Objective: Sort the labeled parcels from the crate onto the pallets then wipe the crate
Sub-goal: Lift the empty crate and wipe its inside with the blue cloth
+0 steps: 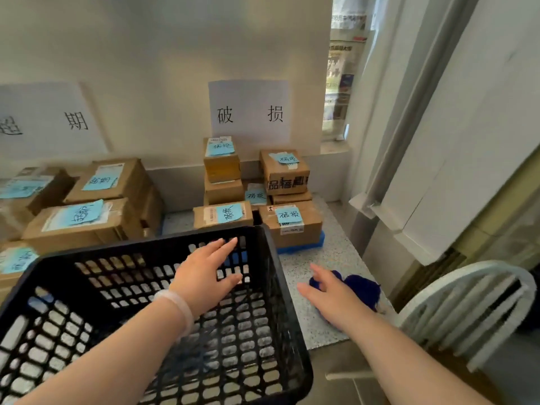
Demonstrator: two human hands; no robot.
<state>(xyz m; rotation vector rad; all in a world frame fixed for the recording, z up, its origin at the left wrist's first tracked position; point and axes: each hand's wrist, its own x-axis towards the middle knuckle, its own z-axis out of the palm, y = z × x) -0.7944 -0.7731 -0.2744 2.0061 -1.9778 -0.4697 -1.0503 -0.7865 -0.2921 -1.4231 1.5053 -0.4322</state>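
Left hand (pixel 204 276): wide, fingers straight and close together, holding nothing. It reaches inside the black crate (pixel 146 244), fingertips near the far wall. One pale, translucent bangle (pixel 175 305) rings the wrist.

Far left, on the wall: the first of two white paper sheets, the left sign (pixel 43 121), lettered in black and cut off by the frame edge. Below it is the left stack (pixel 79 220). I count four brown cardboard parcels in view, each with one light blue handwritten note. They are rectangular and taped, and some carry white shipping labels. I cannot tell what they stand on.

Centre, low: one crate, black plastic, rectangular, its walls and floor an open lattice of small slots. It sits in front of the left stack and covers that stack's lower edge.

Centre, on the wall: the second sheet, the right sign (pixel 249 112), which I read as 破损. Below it is the right stack (pixel 289 226). I count five blue notes on cardboard parcels and at least six boxes; the exact number is uncertain because some are half hidden. They are piled two to three high on one bright blue pallet (pixel 320 241), whose corner shows at lower right.

Right of the crate: right hand (pixel 330 293), wide, fingers straight and spread, over one crumpled dark blue cloth (pixel 362 287). The cloth lies on the speckled grey floor (pixel 330 255), just beside the crate. Blur hides whether the fingers touch the cloth.

Far right: one white chair (pixel 467 302), its back curved and slatted.
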